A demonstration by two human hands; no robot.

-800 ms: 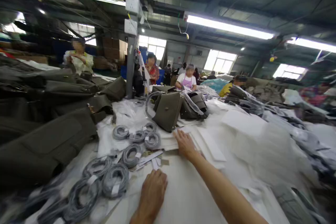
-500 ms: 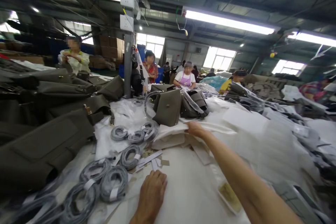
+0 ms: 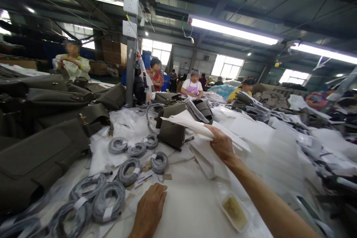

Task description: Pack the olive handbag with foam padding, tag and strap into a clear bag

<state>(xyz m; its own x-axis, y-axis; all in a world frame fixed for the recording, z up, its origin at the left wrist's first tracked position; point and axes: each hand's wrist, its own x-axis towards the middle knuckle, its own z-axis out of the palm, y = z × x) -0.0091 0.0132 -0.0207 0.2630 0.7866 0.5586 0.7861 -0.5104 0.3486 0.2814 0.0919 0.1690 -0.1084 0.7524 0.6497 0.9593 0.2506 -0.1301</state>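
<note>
My right hand [image 3: 221, 143] is closed on white sheets [image 3: 192, 123], their free ends sticking out to the left in front of a dark olive handbag [image 3: 173, 132]. More loose white sheets [image 3: 208, 160] lie beneath that hand. Palm down on the pale tabletop [image 3: 189, 200], my left hand [image 3: 150, 206] holds nothing visible; its fingers are slightly bent, with the tips partly hidden. Beside it are several grey coils [image 3: 108, 200] bound with white bands. Small strips of card [image 3: 143, 178] are scattered just beyond its fingers.
Dark olive bags [image 3: 47, 156] are heaped on the left. A small white dish [image 3: 234, 212] with yellowish contents sits near my right forearm. White sheets and dark pieces cover the right side. A metal post [image 3: 130, 70] with sockets rises behind; several co-workers sit farther back.
My right hand has lifted the white sheets off the pile, and their left ends now point up. One grey coil has shifted nearer the card strips. My left hand stays on the table.
</note>
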